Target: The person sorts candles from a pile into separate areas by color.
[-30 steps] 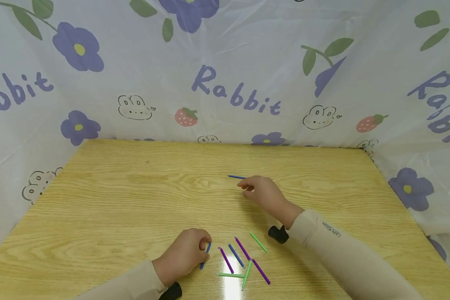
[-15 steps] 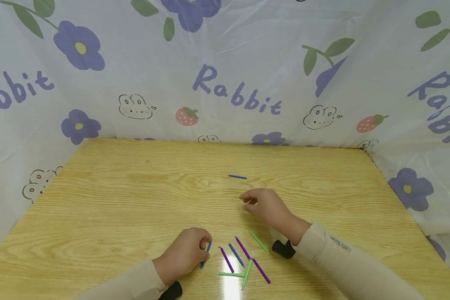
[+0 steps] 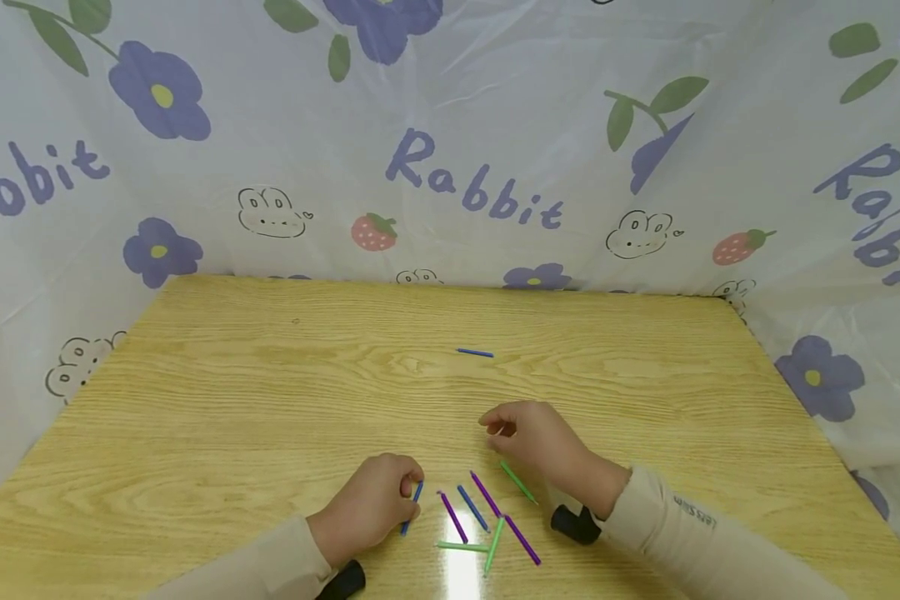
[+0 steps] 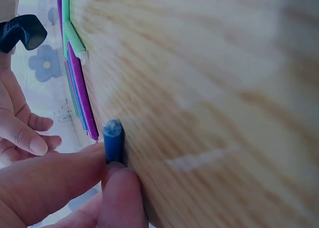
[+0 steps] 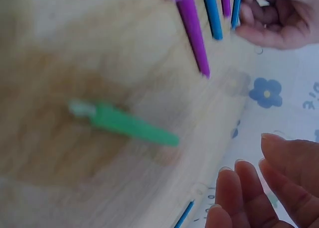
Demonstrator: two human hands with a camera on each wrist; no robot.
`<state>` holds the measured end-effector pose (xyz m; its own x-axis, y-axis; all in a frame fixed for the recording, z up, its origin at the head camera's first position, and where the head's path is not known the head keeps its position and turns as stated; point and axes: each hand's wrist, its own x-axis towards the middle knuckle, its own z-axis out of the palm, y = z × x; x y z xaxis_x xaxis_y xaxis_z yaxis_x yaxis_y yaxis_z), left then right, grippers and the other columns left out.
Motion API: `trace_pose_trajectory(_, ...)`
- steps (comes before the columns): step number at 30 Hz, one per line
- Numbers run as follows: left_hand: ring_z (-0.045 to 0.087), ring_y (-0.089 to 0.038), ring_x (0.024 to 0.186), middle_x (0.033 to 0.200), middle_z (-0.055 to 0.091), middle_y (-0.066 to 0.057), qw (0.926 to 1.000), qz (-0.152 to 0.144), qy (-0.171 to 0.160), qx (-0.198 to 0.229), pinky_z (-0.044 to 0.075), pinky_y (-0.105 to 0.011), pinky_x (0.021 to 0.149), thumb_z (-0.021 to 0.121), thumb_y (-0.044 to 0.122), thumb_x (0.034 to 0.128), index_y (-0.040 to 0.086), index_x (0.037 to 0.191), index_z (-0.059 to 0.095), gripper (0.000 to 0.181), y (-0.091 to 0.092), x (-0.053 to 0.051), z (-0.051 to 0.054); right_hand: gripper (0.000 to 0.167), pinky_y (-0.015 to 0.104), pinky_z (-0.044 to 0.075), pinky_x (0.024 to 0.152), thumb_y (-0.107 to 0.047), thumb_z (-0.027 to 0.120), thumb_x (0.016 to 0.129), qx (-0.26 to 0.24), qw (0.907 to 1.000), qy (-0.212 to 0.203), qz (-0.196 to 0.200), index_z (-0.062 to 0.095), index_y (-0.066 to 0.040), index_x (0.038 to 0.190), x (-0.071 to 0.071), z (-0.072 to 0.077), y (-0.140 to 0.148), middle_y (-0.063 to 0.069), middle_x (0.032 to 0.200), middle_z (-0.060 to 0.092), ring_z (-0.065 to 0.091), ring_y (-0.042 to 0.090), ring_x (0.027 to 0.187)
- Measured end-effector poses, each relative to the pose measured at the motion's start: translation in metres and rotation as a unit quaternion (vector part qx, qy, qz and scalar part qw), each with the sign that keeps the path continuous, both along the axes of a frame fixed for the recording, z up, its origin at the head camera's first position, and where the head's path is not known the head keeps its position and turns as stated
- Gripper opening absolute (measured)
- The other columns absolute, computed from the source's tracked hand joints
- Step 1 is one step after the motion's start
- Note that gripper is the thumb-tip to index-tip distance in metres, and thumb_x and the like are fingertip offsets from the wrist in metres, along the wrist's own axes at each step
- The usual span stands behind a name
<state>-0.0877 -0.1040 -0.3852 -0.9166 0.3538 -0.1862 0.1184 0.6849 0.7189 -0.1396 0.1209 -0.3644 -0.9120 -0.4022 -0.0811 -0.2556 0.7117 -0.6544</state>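
Note:
My left hand (image 3: 367, 504) pinches a thin blue stick (image 3: 412, 510) between thumb and finger, low over the table. In the left wrist view the blunt pale end of this blue stick (image 4: 114, 138) pokes out past the fingertips. My right hand (image 3: 543, 442) hovers just beyond a green stick (image 3: 519, 482), fingers relaxed and holding nothing. That same green stick (image 5: 134, 127) lies apart from the right hand (image 5: 271, 188) in the right wrist view. Between the hands are a blue stick (image 3: 473, 508), purple sticks (image 3: 486, 494) and two touching green sticks (image 3: 462, 547).
Alone near the back of the wooden table (image 3: 270, 400) lies another blue stick (image 3: 476, 353). A printed white curtain (image 3: 465, 100) hangs behind and at the sides. Black wrist-worn devices (image 3: 576, 525) sit under the cuffs.
My right hand has drawn back from the far blue stick towards the near group, leaving that stick in place. My left hand stays still with its blue stick.

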Motion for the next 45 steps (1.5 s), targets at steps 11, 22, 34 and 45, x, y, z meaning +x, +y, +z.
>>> trace_pose_trajectory(11, 0.044, -0.016, 0.064, 0.07, 0.048, -0.002, 0.9999, 0.004, -0.007, -0.006, 0.039, -0.027, 0.06, 0.064, -0.013, 0.0737, -0.01, 0.1, 0.065, 0.026, 0.003, 0.001, 0.002, 0.017, 0.023, 0.049, 0.068, -0.007, 0.069, 0.087, -0.001, 0.9997, 0.001, 0.023, 0.073, -0.006, 0.103, 0.014, -0.001, -0.003, -0.002, 0.09, 0.068, 0.062, 0.011, 0.08)
trace_pose_trajectory(22, 0.044, -0.017, 0.068, 0.073, 0.049, -0.003, 0.9994, 0.015, 0.026, -0.02, 0.039, -0.026, 0.059, 0.062, -0.015, 0.0669, -0.005, 0.09, 0.063, 0.026, 0.005, 0.003, 0.002, 0.016, 0.025, 0.05, 0.068, -0.004, 0.067, 0.087, -0.003, 0.9988, -0.006, 0.048, 0.073, -0.005, 0.103, 0.022, 0.0, -0.007, -0.001, 0.09, 0.069, 0.062, 0.014, 0.081)
trace_pose_trajectory(34, 0.043, -0.017, 0.066, 0.073, 0.047, -0.003, 0.9998, 0.016, 0.011, 0.01, 0.034, -0.024, 0.055, 0.06, -0.016, 0.0679, -0.001, 0.089, 0.058, 0.026, 0.003, 0.004, 0.002, 0.015, 0.023, 0.05, 0.065, 0.001, 0.064, 0.086, -0.024, 0.9967, -0.024, 0.074, 0.072, -0.002, 0.098, 0.033, -0.002, -0.011, 0.0, 0.084, 0.068, 0.06, 0.011, 0.077)
trace_pose_trajectory(45, 0.043, -0.017, 0.065, 0.073, 0.047, -0.002, 0.9992, 0.024, -0.006, 0.031, 0.033, -0.023, 0.056, 0.06, -0.017, 0.0708, -0.001, 0.094, 0.06, 0.028, 0.001, 0.004, 0.001, 0.017, 0.021, 0.048, 0.061, 0.004, 0.066, 0.082, -0.015, 0.9947, -0.052, 0.087, 0.071, 0.002, 0.098, 0.038, -0.006, -0.016, -0.001, 0.08, 0.066, 0.056, 0.007, 0.07)
